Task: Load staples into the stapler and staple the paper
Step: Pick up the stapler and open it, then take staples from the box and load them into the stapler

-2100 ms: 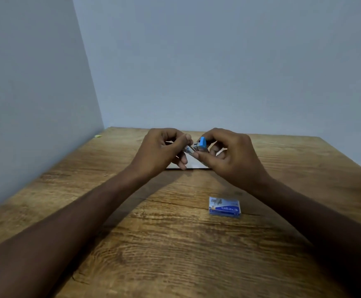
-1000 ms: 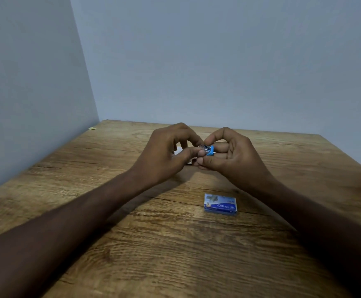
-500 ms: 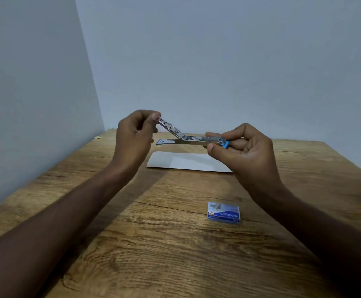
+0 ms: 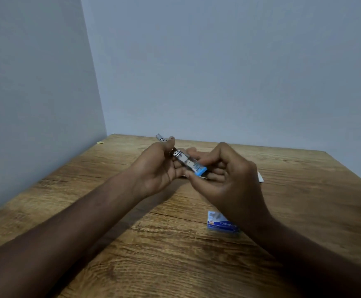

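Observation:
A small metal stapler (image 4: 187,161) with a blue end is held above the table between both hands, its far metal end sticking up past my left thumb. My left hand (image 4: 157,167) cradles its far part, thumb pressed on the metal. My right hand (image 4: 226,178) pinches the near blue end with curled fingers. White paper (image 4: 260,178) lies flat behind my hands, mostly hidden, with only its right edge showing. A blue staple box (image 4: 220,225) lies shut on the table, partly under my right wrist.
The wooden table (image 4: 164,254) sits in a corner between two pale grey walls. A small yellow scrap (image 4: 100,142) lies at the far left edge by the wall.
The stapler was spread wide open and held high half a second ago. Now both hands have come down and together, and the stapler is tilted, its blue end nearest me.

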